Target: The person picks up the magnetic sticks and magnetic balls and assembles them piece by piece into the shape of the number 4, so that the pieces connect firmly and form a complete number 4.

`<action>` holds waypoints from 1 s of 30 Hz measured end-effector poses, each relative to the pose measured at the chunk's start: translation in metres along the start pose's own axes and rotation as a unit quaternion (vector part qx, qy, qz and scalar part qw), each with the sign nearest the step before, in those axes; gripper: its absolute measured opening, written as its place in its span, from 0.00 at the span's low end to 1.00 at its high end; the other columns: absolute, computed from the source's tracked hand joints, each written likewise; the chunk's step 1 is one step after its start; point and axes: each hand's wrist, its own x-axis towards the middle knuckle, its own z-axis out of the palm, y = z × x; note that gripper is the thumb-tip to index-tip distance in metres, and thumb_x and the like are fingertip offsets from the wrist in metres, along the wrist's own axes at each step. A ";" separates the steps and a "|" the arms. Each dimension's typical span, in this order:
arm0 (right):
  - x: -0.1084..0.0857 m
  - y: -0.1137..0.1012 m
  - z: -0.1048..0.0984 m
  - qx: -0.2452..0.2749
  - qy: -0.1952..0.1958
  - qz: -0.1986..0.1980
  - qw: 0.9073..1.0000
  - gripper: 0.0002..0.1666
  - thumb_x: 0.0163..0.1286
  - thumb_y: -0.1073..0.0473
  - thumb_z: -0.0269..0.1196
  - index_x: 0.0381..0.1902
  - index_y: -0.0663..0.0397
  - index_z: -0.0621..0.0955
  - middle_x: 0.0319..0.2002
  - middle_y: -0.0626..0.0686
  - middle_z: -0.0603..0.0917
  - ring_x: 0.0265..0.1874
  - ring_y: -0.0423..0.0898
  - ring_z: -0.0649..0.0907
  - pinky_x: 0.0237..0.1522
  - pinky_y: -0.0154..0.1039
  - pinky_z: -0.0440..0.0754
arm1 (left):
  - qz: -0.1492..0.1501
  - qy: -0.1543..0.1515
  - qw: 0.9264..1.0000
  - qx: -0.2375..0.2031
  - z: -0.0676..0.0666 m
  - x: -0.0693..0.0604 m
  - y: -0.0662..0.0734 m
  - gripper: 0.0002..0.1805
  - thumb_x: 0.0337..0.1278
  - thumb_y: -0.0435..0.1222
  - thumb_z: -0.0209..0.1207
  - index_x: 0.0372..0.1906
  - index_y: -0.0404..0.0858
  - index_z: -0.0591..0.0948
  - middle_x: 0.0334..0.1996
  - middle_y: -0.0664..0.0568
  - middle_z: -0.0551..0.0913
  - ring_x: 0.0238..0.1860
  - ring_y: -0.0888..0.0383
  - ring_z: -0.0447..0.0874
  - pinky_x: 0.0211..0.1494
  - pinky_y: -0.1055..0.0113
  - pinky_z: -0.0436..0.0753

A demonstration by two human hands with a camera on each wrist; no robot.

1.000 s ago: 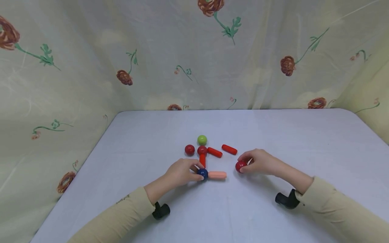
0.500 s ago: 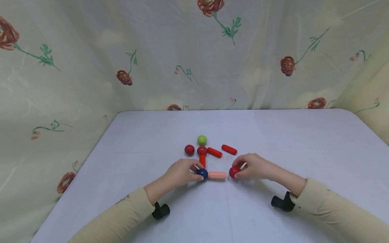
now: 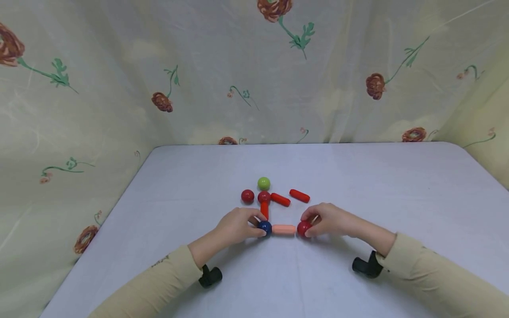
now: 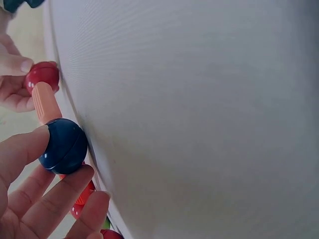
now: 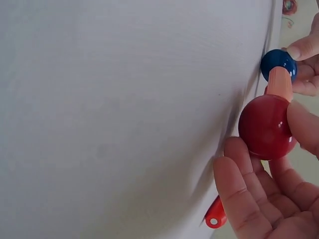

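Observation:
My left hand [image 3: 239, 225] pinches a dark blue ball [image 4: 64, 147] between thumb and fingers. A ribbed peach rod [image 3: 284, 229] extends from that ball to the right. At the rod's other end, my right hand [image 3: 328, 219] pinches a red ball [image 5: 266, 127], which is up against the rod or almost so. A red rod [image 3: 264, 210] runs from the blue ball away from me to a second red ball [image 3: 264, 197]. Whether the red ball is fixed onto the peach rod, I cannot tell.
Behind the hands lie a green ball [image 3: 264, 183], another red ball [image 3: 247, 196] and two loose red rods, the nearer rod [image 3: 280, 199] and the farther rod [image 3: 300, 195]. A white cloth covers the table [image 3: 191, 176]; a flowered curtain [image 3: 207, 57] hangs behind it.
My right hand has brought its red ball left and toward me, from apart to the free end of the peach rod. The left hand keeps its place on the blue ball.

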 end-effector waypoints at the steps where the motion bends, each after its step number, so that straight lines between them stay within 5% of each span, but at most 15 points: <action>1: 0.000 0.000 0.000 0.004 -0.001 0.003 1.000 0.16 0.54 0.63 0.66 0.42 0.60 0.79 0.34 0.49 0.80 0.34 0.43 0.78 0.36 0.36 0.77 | 0.000 0.000 1.000 0.000 0.000 0.000 0.000 0.15 0.47 0.39 0.66 0.43 0.44 0.81 0.35 0.52 0.83 0.33 0.59 0.77 0.29 0.71 0.75; 14: 0.002 0.001 -0.001 0.021 -0.010 0.017 1.000 0.17 0.54 0.62 0.67 0.43 0.59 0.79 0.35 0.49 0.80 0.35 0.42 0.79 0.38 0.37 0.78 | -0.004 0.001 1.000 -0.003 0.000 0.000 0.001 0.15 0.46 0.39 0.66 0.43 0.44 0.81 0.35 0.52 0.83 0.33 0.59 0.77 0.29 0.71 0.76; 30: 0.003 -0.001 -0.004 -0.022 -0.016 -0.007 1.000 0.17 0.54 0.63 0.66 0.43 0.61 0.78 0.36 0.50 0.80 0.34 0.43 0.78 0.38 0.37 0.79 | 0.000 0.004 1.000 -0.003 0.002 0.001 0.000 0.16 0.46 0.39 0.67 0.43 0.45 0.81 0.35 0.52 0.84 0.34 0.59 0.78 0.29 0.72 0.76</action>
